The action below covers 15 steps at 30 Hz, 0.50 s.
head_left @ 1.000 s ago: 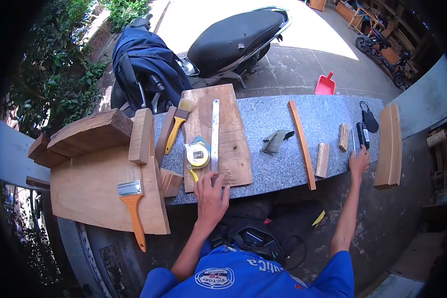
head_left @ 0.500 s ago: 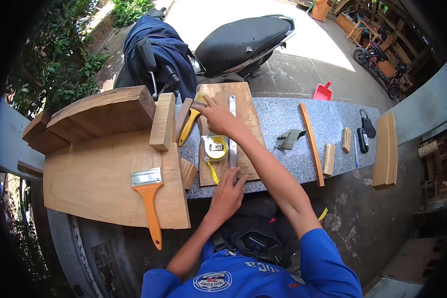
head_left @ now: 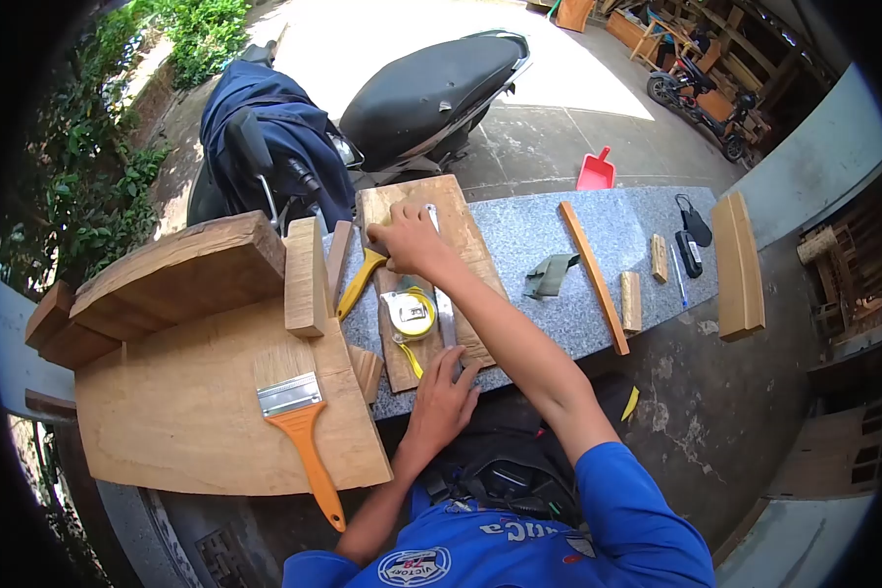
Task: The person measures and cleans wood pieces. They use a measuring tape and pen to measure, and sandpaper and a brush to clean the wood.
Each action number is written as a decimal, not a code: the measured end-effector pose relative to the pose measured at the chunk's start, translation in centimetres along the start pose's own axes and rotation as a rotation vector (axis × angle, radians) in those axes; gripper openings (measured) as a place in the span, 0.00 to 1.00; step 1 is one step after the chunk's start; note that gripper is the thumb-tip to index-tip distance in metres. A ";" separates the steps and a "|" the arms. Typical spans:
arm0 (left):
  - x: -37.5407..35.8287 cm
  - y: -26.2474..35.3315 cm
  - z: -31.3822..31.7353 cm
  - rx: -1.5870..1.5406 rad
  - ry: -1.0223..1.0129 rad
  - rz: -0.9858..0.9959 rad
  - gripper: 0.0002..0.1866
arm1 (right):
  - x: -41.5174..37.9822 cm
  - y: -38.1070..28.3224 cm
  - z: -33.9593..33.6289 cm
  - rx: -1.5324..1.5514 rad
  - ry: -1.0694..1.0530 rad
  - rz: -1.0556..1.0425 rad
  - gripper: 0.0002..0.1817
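My right hand (head_left: 410, 241) is closed at the upper end of a paintbrush with a yellow handle (head_left: 360, 286); the fingers hide part of the brush. Below it, the lower end of a steel ruler (head_left: 445, 318) is under the fingers of my left hand (head_left: 443, 400), which are closed around it. Something dark grey shows between those fingers, too covered to make out. The ruler lies lengthwise on a wooden board (head_left: 475, 328). Beside the ruler sits a clear and yellow tape measure (head_left: 412, 315), its yellow strap hanging toward me.
On the left, a wide orange-handled brush (head_left: 309, 451) lies on a broad wooden panel (head_left: 176, 412), near thick curved wood pieces (head_left: 181, 284). On the grey stone bench (head_left: 510, 235) are sandpaper (head_left: 553, 274), a wooden strip (head_left: 594, 279) and small blocks. A motorbike (head_left: 421, 98) stands beyond.
The view has shifted, so the bench appears further left and lower. My right hand's fingers, stretched out before, have curled in at the yellow brush. My left hand stays at the ruler's lower end.
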<state>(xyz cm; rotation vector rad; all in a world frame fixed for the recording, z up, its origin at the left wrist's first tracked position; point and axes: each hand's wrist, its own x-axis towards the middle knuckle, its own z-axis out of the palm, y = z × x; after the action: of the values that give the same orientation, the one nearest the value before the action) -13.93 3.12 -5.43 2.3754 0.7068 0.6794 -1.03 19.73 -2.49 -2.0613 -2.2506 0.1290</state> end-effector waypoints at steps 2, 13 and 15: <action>0.2 0.1 0.1 0.011 -0.004 0.001 0.19 | -0.8 0.4 -1.1 -0.076 -0.028 0.014 0.25; 0.8 0.1 -0.1 -0.007 -0.113 0.072 0.21 | -4.0 -8.8 -7.1 1.046 0.143 0.038 0.48; 1.0 0.6 -0.6 0.044 -0.133 0.082 0.23 | -3.5 -9.0 -7.0 1.158 0.093 0.076 0.47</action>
<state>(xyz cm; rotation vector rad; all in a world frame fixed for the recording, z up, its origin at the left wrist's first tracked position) -13.32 3.52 -4.30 2.4745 0.5754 0.5392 -8.74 15.47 5.53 -1.4122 -1.4076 1.0197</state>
